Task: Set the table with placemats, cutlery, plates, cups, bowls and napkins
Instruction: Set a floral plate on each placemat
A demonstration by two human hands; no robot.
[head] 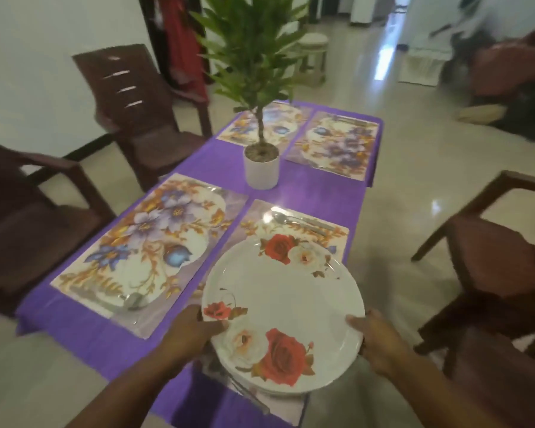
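I hold a stack of white plates (283, 307) printed with red and white roses over the near right placemat (254, 217). My left hand (195, 332) grips the stack's left rim, thumb on top. My right hand (379, 338) grips its right rim. Cutlery (300, 220) lies along the far edge of that placemat. A spoon (133, 301) rests on the near left floral placemat (142, 242). Two more floral placemats (334, 146) lie at the far end of the purple-covered table (306, 189).
A potted green plant in a white pot (261, 168) stands at the table's middle. Brown plastic chairs stand at the left (31, 211), at the far left (136, 97) and at the right (494, 251). A pale stool (314, 54) sits on the glossy floor beyond.
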